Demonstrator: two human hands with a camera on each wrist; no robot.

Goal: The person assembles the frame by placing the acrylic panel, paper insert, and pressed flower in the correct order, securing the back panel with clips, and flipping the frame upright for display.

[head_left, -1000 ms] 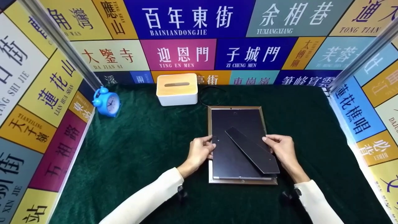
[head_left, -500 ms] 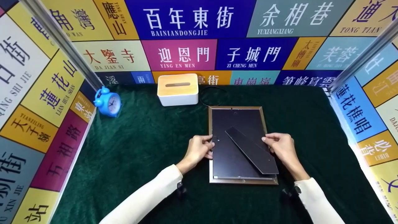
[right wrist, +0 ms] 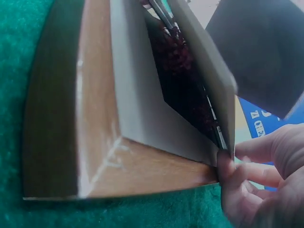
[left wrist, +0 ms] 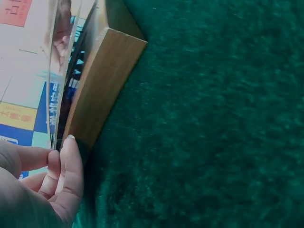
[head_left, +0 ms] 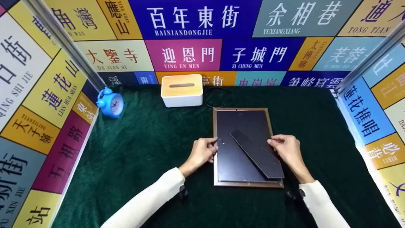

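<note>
The left hand [head_left: 200, 151] and right hand [head_left: 288, 150] pinch opposite edges of a black backboard [head_left: 234, 155] right of the head view's centre.

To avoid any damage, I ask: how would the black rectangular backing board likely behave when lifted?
Probably stiff: the board looks flat, with straight edges. Its smooth sheen suggests slipperiness. The long black stand may swing, since its wide end sticks out.
</note>
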